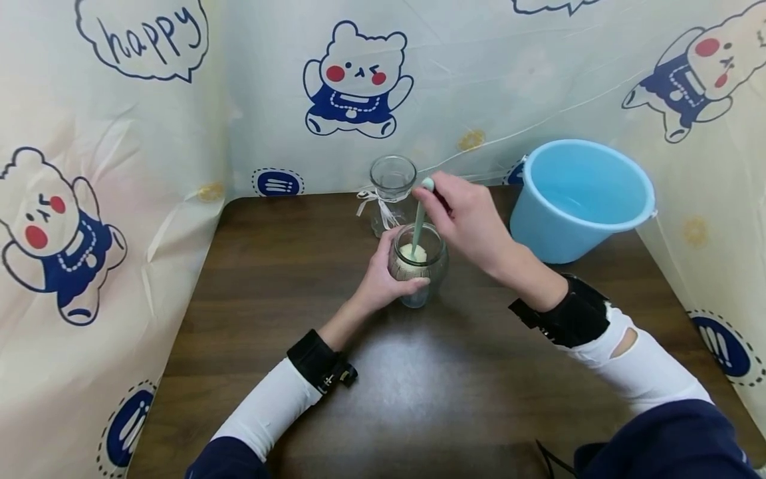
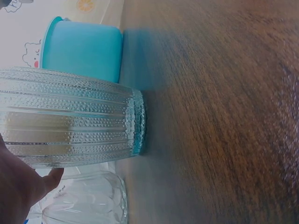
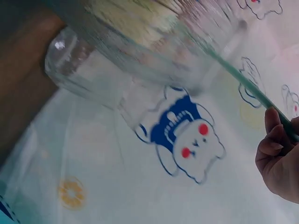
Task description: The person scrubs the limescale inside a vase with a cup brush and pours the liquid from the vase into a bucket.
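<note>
My left hand (image 1: 383, 283) grips a ribbed glass jar (image 1: 414, 298) near its top, thumb across the front. The jar's base comes right down to the tabletop in the left wrist view, where its beaded sides (image 2: 103, 109) show. In my right hand (image 1: 463, 209) is the green handle of a sponge bottle brush (image 1: 419, 223), pinched near its upper end above the jar's mouth. The brush's cream sponge head (image 2: 39, 133) is inside the upper part of the jar, seen through the glass. In the right wrist view, curled fingers (image 3: 275, 144) wrap the handle.
Just behind the held jar stands a second clear glass jar (image 1: 393, 174) with a white ribbon bow at its neck. A light blue bucket (image 1: 568, 243) is at the back right of the brown wooden table (image 1: 287, 266). Printed sheeting (image 1: 263, 100) hangs around the table.
</note>
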A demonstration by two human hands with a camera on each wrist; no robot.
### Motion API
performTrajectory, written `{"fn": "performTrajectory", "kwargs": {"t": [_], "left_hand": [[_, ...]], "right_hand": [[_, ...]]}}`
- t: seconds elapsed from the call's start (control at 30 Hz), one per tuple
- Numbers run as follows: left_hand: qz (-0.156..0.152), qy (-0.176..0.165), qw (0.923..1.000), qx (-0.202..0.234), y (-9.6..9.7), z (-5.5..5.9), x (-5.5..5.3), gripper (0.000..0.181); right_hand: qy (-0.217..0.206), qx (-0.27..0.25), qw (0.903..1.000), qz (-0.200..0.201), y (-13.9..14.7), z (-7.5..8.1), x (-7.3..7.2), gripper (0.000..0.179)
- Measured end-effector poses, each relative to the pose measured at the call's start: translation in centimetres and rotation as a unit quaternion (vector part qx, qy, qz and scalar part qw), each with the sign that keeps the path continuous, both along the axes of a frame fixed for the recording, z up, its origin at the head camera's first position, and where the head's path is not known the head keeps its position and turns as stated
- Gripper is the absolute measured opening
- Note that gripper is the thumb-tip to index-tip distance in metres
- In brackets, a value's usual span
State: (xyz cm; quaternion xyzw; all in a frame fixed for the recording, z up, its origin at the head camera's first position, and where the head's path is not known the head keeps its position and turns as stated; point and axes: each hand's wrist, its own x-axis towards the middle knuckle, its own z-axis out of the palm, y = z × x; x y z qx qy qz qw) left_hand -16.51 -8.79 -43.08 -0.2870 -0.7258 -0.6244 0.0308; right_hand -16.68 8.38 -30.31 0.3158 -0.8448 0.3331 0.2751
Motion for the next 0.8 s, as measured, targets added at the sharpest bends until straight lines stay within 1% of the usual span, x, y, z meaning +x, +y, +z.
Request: {"fn": "performTrajectory", "kwargs": {"t": [0.13, 0.2, 0.27, 0.43, 0.5, 0.57, 0.7, 0.8], "left_hand": [[-0.007, -0.01, 0.9999, -0.002, 0.0, 0.0, 0.1, 0.089], [-0.009, -0.012, 0.9999, 0.001, 0.0, 0.0, 0.1, 0.088], [-0.008, -0.009, 0.9999, 0.004, 0.0, 0.1, 0.1, 0.088], [-0.004, 0.008, 0.9999, 0.008, 0.0, 0.2, 0.0, 0.088], [-0.005, 0.01, 0.9999, 0.009, 0.0, 0.2, -0.1, 0.088], [-0.007, 0.009, 0.9999, 0.012, 0.0, 0.2, -0.1, 0.088], [-0.006, 0.005, 0.9999, 0.01, 0.0, 0.1, 0.0, 0.088], [-0.005, 0.005, 1.0, 0.006, 0.0, 0.1, 0.0, 0.088]], "right_hand": [[-0.019, 0.024, 0.9995, 0.009, -0.3, -1.7, 0.3, 0.016], [-0.022, 0.033, 0.9992, 0.007, -0.4, -2.1, 0.3, 0.015], [-0.019, 0.03, 0.9993, 0.005, -0.3, -1.9, 0.2, 0.016], [0.008, 0.008, 0.9999, -0.009, 0.2, 0.0, -0.2, 0.02], [0.009, 0.008, 0.9998, -0.014, 0.3, 0.4, -0.2, 0.021], [0.001, 0.015, 0.9998, -0.014, 0.3, 0.2, -0.2, 0.021], [-0.023, 0.037, 0.999, -0.008, 0.3, -1.2, -0.1, 0.018], [-0.024, 0.041, 0.9988, -0.009, 0.3, -1.5, -0.1, 0.016]]}}
